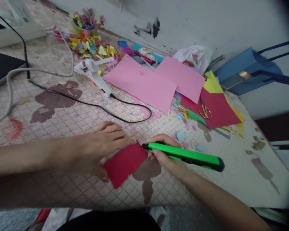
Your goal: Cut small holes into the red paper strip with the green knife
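A small red piece of paper [126,165] lies at a slant near the table's front edge. My left hand [106,144] rests over its upper left side, fingers stretched out and thumb at its left corner. In my right hand [167,154] is a green and black utility knife [188,154], held like a pen. The knife's dark tip is at the paper's upper right corner; whether it touches the paper I cannot tell. My right fingertips are partly hidden behind the knife.
Beyond my hands lie a white glue gun [96,77] with a black cord, pink sheets [142,83], a red sheet [221,109] and small gold scissors [204,110]. Paper scraps [91,45] pile up at the back. A blue bag [248,70] stands at the far right.
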